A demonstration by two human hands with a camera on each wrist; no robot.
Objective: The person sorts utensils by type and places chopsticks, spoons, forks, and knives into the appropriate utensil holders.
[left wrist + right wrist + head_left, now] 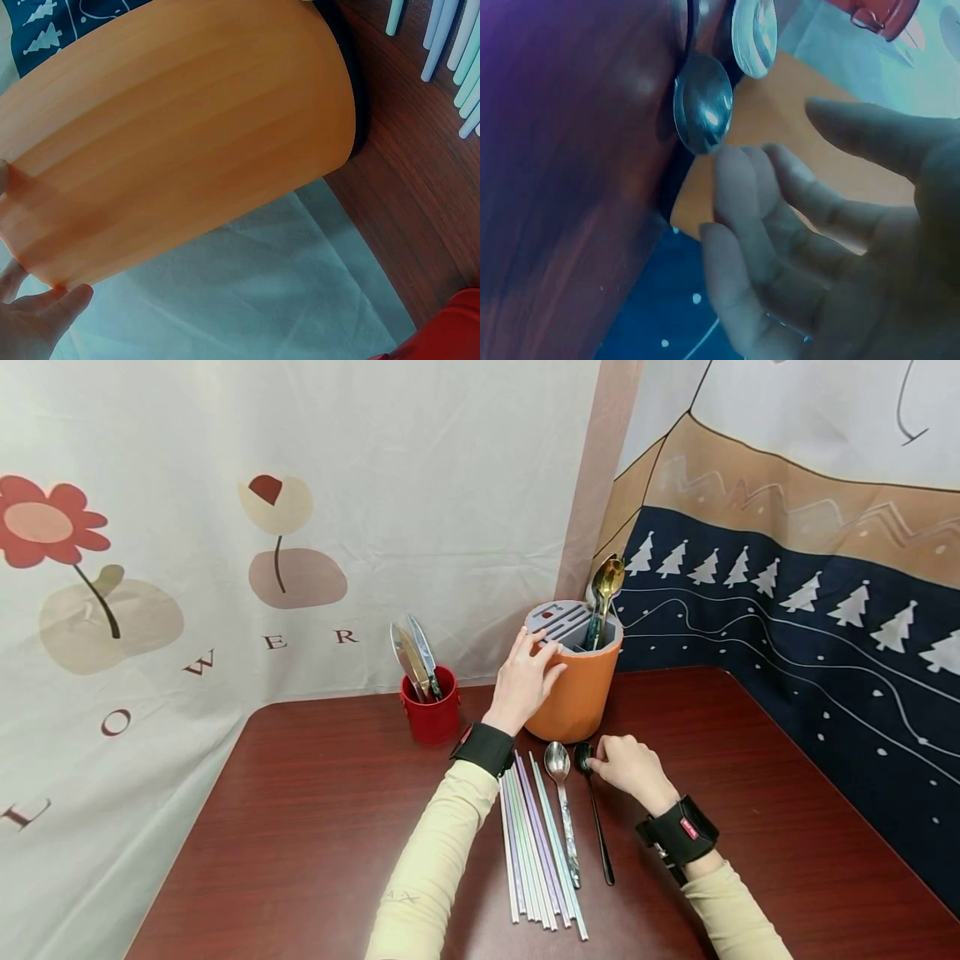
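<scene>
My left hand (521, 685) rests spread fingers on the rim of an orange utensil holder (577, 697) with a grey slotted top (558, 620). Several spoons, one of them gold (612, 578), stand in its right section. Just in front of the holder, a black spoon (583, 757) lies on the table with its handle toward me. My right hand (633, 770) is by its bowl; in the right wrist view the fingers are loosely bent, thumb apart, with nothing between them. To the left lies a silver spoon (557, 763) with a patterned handle, beside several pastel chopsticks (534, 852).
On the back left of the dark red wooden table (315, 827) stands a red cup (432, 718) holding table knives (423, 652). A white printed cloth (450, 485) hangs behind, and a navy cloth with trees (810, 652) hangs along the right side.
</scene>
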